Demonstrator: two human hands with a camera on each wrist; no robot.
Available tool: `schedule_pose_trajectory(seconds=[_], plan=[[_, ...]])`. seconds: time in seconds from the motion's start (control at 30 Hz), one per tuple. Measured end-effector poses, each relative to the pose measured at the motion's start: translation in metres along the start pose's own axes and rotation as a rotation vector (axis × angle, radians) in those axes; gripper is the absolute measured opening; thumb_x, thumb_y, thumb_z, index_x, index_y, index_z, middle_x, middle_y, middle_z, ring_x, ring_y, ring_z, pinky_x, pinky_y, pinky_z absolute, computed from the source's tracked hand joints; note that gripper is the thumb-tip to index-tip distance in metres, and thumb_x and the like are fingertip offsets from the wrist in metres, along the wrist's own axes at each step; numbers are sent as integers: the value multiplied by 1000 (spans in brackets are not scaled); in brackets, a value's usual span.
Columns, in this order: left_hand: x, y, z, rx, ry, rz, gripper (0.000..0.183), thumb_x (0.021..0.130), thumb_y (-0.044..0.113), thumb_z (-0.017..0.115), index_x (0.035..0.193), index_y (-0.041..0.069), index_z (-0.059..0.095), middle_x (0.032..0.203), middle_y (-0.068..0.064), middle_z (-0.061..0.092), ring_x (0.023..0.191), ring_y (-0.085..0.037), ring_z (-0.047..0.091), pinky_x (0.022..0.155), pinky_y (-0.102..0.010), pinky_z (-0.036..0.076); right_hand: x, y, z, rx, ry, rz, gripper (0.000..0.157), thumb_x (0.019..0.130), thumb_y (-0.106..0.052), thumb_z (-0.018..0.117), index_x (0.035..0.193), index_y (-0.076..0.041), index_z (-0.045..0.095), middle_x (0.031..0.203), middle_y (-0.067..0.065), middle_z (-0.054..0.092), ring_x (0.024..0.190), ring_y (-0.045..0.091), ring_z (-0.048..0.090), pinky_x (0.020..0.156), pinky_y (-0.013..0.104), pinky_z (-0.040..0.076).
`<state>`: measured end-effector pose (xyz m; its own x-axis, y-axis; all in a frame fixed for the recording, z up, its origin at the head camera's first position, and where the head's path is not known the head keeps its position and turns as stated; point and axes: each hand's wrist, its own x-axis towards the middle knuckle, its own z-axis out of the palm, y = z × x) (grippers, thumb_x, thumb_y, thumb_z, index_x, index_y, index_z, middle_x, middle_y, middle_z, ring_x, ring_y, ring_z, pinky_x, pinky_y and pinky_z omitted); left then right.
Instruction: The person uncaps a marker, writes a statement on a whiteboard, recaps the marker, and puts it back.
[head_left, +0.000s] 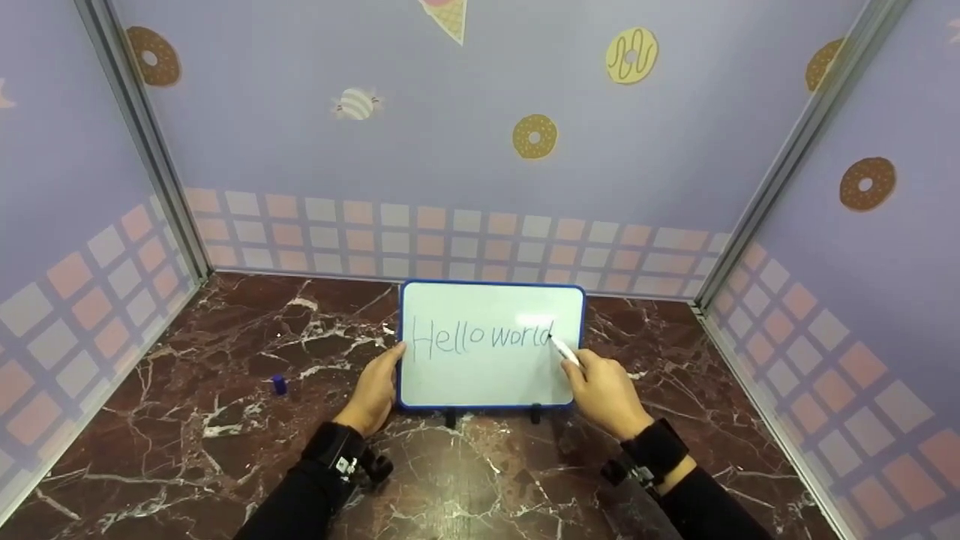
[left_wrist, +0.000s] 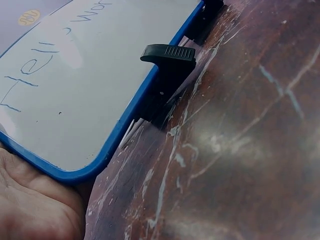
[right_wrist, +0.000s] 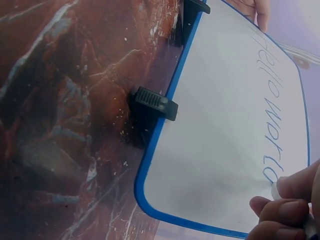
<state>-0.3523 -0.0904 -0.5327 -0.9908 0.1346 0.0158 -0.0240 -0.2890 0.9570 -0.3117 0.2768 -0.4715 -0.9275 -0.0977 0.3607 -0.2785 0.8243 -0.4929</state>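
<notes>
A small whiteboard (head_left: 487, 382) with a blue frame leans upright on a black stand (right_wrist: 156, 103) whose feet hook over its lower edge. "Hello world" is written across it in thin dark strokes. My left hand (head_left: 373, 386) holds the board's left edge, the palm against the frame in the left wrist view; part of its fingers is hidden behind the board. With my right hand (head_left: 607, 391) I pinch a white marker (head_left: 568, 351), its dark tip at the last letter "d". In the right wrist view the fingers cover most of the marker.
A blue marker cap (head_left: 280, 385) stands on the dark red marbled table (head_left: 225, 465), left of my left hand. Patterned panels (head_left: 450, 165) enclose the table at the back and both sides, joined by metal corner posts (head_left: 795, 150).
</notes>
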Motion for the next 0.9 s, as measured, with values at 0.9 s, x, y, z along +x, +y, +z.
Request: schedule_pose_trajectory(seconds=[0.9], plan=[[0, -1, -1, -25, -21, 4, 54, 121, 36, 42, 144, -10, 60, 121, -20, 77, 105, -29, 76, 88, -44, 65, -10, 10, 2, -18, 11, -9, 20, 110, -15, 70, 116, 3, 76, 69, -3, 55, 56, 13, 48, 54, 33, 40]])
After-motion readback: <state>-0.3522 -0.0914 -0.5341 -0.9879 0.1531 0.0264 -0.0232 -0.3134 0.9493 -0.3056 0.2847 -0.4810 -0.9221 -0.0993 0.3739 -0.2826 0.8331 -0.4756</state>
